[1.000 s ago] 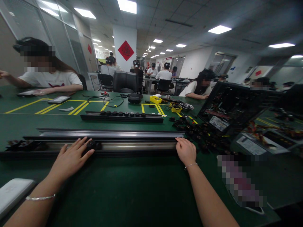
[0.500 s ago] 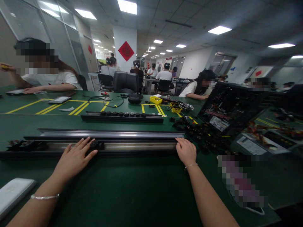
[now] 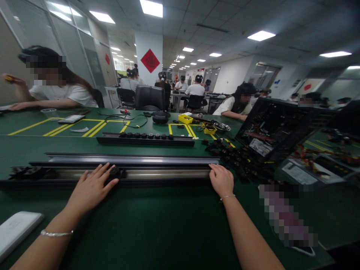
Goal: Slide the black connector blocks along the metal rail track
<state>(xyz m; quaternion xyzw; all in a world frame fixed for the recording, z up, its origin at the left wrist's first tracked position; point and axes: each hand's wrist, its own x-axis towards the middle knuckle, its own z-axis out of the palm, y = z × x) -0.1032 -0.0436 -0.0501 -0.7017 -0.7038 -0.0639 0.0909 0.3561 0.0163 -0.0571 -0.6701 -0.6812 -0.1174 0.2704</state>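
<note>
The work looks partway along: a black part (image 3: 116,172) sits in the near rail (image 3: 168,174) partway along its length, more dark parts (image 3: 33,172) are bunched at that rail's left end, and the stretch of channel right of the black part holds none; how much is left cannot be told. The left hand (image 3: 91,191) lies over the near rail with its fingers spread and its grip loose, the black part just beside the thumb and forefinger. The right hand (image 3: 222,180) rests with bent fingers at the rail's right end; whether its grip is closed on the edge cannot be told. Just beyond lies a silver rail (image 3: 140,160), and farther off a short rail (image 3: 146,142) carries a row of small black pieces (image 3: 150,135). A dark heap of parts (image 3: 239,161) lies to the right, near an open computer case (image 3: 266,127). The green tabletop (image 3: 154,225) is marked with yellow tape (image 3: 95,127) on its far side, and a white box (image 3: 19,232) lies near left. Co-workers sit at far left and far right of a bright office with ceiling lights (image 3: 151,7) and a red diamond sign (image 3: 150,60) on a white pillar (image 3: 142,41).
</note>
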